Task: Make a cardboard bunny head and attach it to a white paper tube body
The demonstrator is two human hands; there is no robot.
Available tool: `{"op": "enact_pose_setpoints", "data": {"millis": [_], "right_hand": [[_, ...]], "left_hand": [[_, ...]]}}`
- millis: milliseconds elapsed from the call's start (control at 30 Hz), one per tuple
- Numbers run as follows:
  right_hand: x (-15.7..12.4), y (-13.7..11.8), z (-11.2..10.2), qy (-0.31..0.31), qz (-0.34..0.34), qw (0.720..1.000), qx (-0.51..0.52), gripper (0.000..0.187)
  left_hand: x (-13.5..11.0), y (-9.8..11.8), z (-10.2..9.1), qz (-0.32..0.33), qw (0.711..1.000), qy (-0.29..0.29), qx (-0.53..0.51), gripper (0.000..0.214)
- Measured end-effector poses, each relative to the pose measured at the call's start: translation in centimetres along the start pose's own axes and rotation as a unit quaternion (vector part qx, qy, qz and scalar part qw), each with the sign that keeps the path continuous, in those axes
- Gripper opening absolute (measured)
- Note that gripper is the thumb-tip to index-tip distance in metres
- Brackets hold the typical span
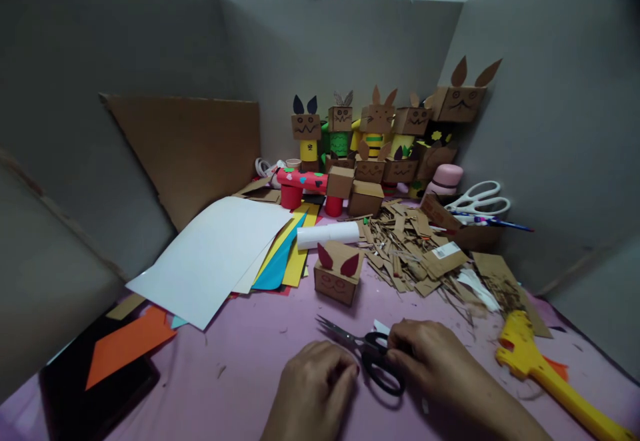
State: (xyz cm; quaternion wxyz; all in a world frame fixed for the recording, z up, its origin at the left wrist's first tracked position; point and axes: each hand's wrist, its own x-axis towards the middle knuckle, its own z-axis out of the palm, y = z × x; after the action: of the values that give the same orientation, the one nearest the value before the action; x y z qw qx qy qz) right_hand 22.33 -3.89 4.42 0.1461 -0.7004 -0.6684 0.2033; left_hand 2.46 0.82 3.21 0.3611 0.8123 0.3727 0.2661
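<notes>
Black-handled scissors [356,342] lie aslant over the pink table surface, their blades slightly apart and pointing to the far left. My right hand [425,354] is closed at their handles, with thumb and fingers against the loops. Just left of the handles, my left hand [317,381] has its fingers curled in a pinch; whatever lies between the fingertips is too small or hidden to name. Beyond the blades sits a small cardboard box head [337,284] with dark red ears and a drawn face. A white scrap [381,327] shows beside my right hand.
White sheets [220,248] and coloured paper lie left, near an orange piece [130,341]. A white paper roll [328,234] and cardboard scraps [400,241] lie farther back. A yellow glue gun [530,354] is at right. Several box-headed figures [377,119] stand behind.
</notes>
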Motion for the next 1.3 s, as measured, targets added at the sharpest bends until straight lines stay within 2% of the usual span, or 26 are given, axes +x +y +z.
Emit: {"op": "enact_pose_setpoints", "data": {"millis": [167, 533, 667, 767, 867, 967, 1033, 1167, 1233, 1300], "right_hand": [[0.3, 0.3, 0.5, -0.002, 0.005, 0.999, -0.049, 0.016], [0.4, 0.3, 0.9, -0.004, 0.000, 0.998, -0.064, 0.018], [0.3, -0.1, 0.6, 0.016, -0.002, 0.999, -0.037, 0.016], [0.2, -0.8, 0.6, 0.043, -0.023, 0.995, 0.083, 0.020], [-0.1, -1.9, 1.2, 0.016, -0.046, 0.962, 0.267, 0.025], [-0.5, -2.7, 2.2, -0.019, -0.053, 0.932, 0.359, 0.031], [-0.7, -2.8, 2.7, -0.021, -0.050, 0.917, 0.395, 0.034], [-0.6, -2.8, 3.0, -0.033, -0.012, 0.871, 0.490, 0.039], [-0.5, -2.8, 3.0, -0.048, 0.012, 0.850, 0.525, 0.043], [-0.4, -2.9, 2.9, -0.052, 0.027, 0.840, 0.540, 0.048]], "left_hand": [[0.0, -1.1, 0.8, 0.026, 0.994, -0.048, 0.093, 0.016], [0.6, -0.8, 1.4, 0.068, 0.983, -0.044, 0.162, 0.024], [0.4, -0.3, 0.9, 0.030, 0.995, -0.044, 0.086, 0.022], [0.3, -0.1, 0.4, -0.028, 0.997, -0.022, -0.065, 0.021], [0.4, 0.0, 0.1, -0.104, 0.967, -0.025, -0.231, 0.019], [0.5, -0.2, 0.2, -0.118, 0.941, -0.036, -0.315, 0.020], [0.4, -0.3, 0.3, -0.093, 0.949, -0.027, -0.300, 0.020], [-0.1, -0.4, 0.4, -0.001, 0.983, 0.021, -0.182, 0.018], [-0.4, -0.5, 0.6, 0.042, 0.989, 0.051, -0.131, 0.017], [-0.6, -0.6, 0.8, 0.075, 0.990, 0.075, -0.096, 0.018]]}}
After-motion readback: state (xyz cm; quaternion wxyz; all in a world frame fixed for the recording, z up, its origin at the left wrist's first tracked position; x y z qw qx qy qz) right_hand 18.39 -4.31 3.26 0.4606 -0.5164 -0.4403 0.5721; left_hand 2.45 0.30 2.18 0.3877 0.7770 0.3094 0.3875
